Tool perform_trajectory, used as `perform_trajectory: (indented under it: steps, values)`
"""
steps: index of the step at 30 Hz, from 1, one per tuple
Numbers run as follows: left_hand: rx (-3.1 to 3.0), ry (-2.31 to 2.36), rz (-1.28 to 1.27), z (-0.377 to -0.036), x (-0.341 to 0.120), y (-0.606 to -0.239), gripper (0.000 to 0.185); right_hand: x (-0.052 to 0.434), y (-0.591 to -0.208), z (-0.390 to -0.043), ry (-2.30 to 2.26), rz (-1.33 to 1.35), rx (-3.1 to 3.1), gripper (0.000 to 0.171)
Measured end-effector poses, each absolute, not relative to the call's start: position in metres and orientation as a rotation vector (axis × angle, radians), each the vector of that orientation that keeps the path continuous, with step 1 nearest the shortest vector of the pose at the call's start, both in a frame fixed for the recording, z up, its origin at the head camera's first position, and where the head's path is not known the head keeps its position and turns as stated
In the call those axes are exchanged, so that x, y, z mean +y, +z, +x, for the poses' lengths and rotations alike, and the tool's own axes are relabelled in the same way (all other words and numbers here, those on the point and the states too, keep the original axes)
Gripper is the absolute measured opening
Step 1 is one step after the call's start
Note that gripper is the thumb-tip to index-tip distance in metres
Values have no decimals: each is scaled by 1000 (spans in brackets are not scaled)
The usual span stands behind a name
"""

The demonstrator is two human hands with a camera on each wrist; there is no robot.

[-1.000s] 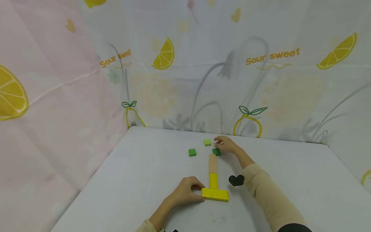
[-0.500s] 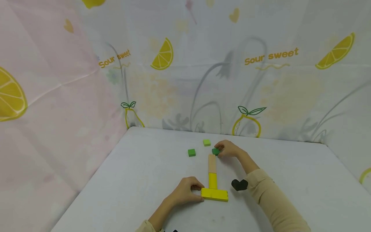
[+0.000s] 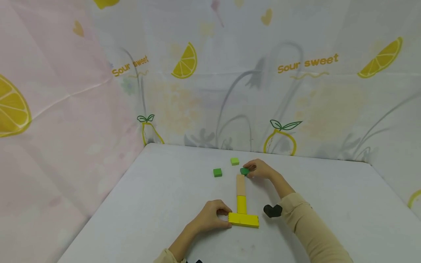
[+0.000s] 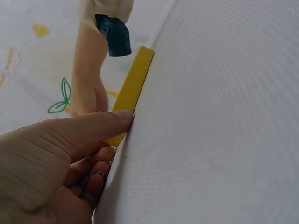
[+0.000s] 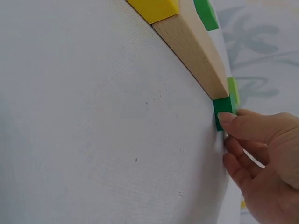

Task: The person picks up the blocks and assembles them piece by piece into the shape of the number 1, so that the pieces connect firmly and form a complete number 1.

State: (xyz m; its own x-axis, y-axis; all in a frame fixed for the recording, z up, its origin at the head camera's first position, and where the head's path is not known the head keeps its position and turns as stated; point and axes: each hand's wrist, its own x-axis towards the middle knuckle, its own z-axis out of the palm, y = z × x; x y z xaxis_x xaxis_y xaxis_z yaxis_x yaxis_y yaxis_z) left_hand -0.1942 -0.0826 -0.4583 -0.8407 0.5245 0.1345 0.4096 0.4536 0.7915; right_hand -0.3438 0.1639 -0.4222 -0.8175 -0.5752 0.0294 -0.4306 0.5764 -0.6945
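Observation:
Three blocks lie in a T: a long yellow block (image 3: 243, 220) crosswise, then a short yellow block (image 3: 241, 204) and a plain wooden block (image 3: 241, 184) running away from me. My left hand (image 3: 226, 218) pinches the long yellow block's (image 4: 133, 88) left end, thumb (image 4: 110, 120) against it. At the wooden block's (image 5: 196, 49) far end, my right hand (image 3: 250, 170) pinches a dark green block (image 3: 244, 170); the right wrist view shows the thumb (image 5: 238, 123) on that block (image 5: 223, 112), which touches the wood's tip.
A green cube (image 3: 217, 172) and a light green cube (image 3: 234, 161) lie loose beyond the T, to its left. The white table (image 3: 158, 190) is walled by lemon-print cloth (image 3: 296, 91) at the back and on the left. A black wrist camera (image 3: 272, 210) hangs under my right forearm.
My right hand closed round the dark green block and drew it slightly left to the wooden block's far end. My left hand has stayed on the long yellow block.

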Motion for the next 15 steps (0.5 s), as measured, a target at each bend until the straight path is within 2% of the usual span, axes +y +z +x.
perform_trajectory:
  steps: [4, 15]
  values:
    - [2570, 1352, 839, -194, -83, -460, 31, 166, -426, -343, -1072, -834, 2624, 47]
    - [2567, 1361, 837, -193, -82, -461, 32, 170, -436, -340, -1119, -854, 2660, 39]
